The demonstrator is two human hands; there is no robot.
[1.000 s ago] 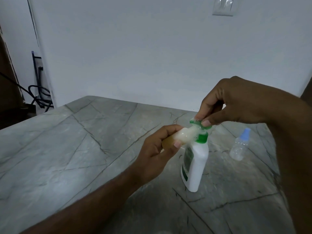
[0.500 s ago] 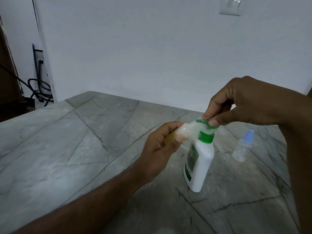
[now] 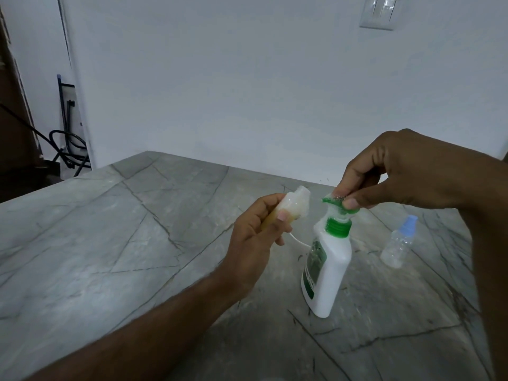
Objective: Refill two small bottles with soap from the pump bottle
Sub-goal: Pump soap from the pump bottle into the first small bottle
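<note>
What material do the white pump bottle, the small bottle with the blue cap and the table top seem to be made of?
Pump bottle: likely opaque white plastic with a smooth, slightly glossy skin; its green collar looks ribbed.
Small bottle with the blue cap: probably clear plastic, since the table shows through it.
Table top: grey veined surface with a soft sheen; marble, stone or a laminate copy.

A home: grey marble counter [image 3: 110, 257], white wall, light switch [image 3: 380, 12].

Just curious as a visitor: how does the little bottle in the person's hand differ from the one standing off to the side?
The held small bottle is uncapped, tilted in the left hand, and holds yellowish soap. The blue-capped small bottle stands upright on the marble table, capped, untouched, looking nearly empty. The first sits left of the pump bottle, the second right. Both are small, translucent plastic.
</note>
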